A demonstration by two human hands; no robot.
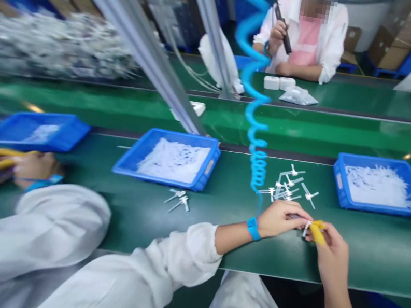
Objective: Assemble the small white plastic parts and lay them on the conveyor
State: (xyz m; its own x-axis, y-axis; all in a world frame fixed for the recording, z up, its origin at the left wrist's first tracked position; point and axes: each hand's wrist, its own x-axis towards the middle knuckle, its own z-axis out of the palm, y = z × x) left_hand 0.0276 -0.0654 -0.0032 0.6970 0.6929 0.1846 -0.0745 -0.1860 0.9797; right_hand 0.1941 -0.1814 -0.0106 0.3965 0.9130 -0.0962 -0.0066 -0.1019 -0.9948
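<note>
My right hand (332, 254) is closed around yellow-handled pliers (317, 232), whose jaws are mostly hidden by the fingers. Meeting it from the left, my left hand (279, 220) pinches a small white plastic part (307, 228) right at the pliers. A blue wrist strap (253, 229) circles my left wrist, with a coiled blue cord (257, 165) rising above it. Just beyond my left hand, a loose pile of similar white plastic parts (286, 186) lies on the green work surface (229, 200).
Blue trays of white pieces stand along the far edge, one left (163, 181) and one right (381, 208). A few white parts (180, 199) lie nearer me. At left, a co-worker's hands (35, 170) hold a yellow-handled tool. Another person (307, 39) sits opposite; a metal post (141, 22) slants across.
</note>
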